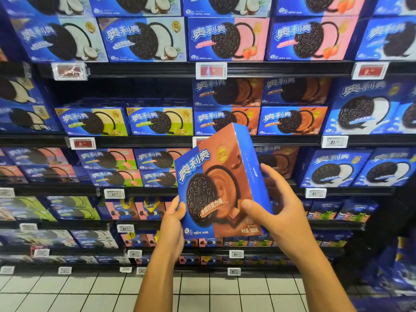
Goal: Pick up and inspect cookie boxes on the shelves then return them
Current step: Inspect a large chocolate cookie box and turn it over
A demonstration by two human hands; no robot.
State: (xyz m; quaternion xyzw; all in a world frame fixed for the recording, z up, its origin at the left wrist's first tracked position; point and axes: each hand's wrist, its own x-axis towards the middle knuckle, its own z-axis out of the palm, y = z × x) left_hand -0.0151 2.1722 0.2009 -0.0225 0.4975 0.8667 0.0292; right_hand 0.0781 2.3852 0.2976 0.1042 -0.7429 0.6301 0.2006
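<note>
Held up in front of the dark supermarket shelves point(270, 140): a flat rectangular cardboard cookie box point(216, 183), blue on its left half and chocolate-brown on its right, with a dark sandwich cookie printed on the front. Tilted a little, top edge leaning to the right, front face toward the camera, narrow blue side panel visible on the right. Clear of the shelves, just in front of the row of matching blue-and-orange chocolate boxes point(258, 120), and touching none of them.

Left hand point(172, 226) at the lower left corner of the box, thumb curled over the front edge, remaining fingers hidden behind. Right hand point(276, 212) at the lower right, thumb pressed on the brown front face, fingers wrapped around the blue side panel. Both hands closed around the box, neither one spread.

Probably light for its size, judging from the easy hold at the bottom corners only. Thin cardboard, stiff along edges and corners but likely soft in the middle of the large faces, so better gripped at the edges than squeezed on the flat front. Glossy print, so perhaps a little slippery; a thumb-and-fingers hold across the narrow side, as now, looks secure. Contents fragile, likely to crack if dropped or pushed hard back into the stack. Inspection seemingly in progress; return to the shelf above the box not yet done.
</note>
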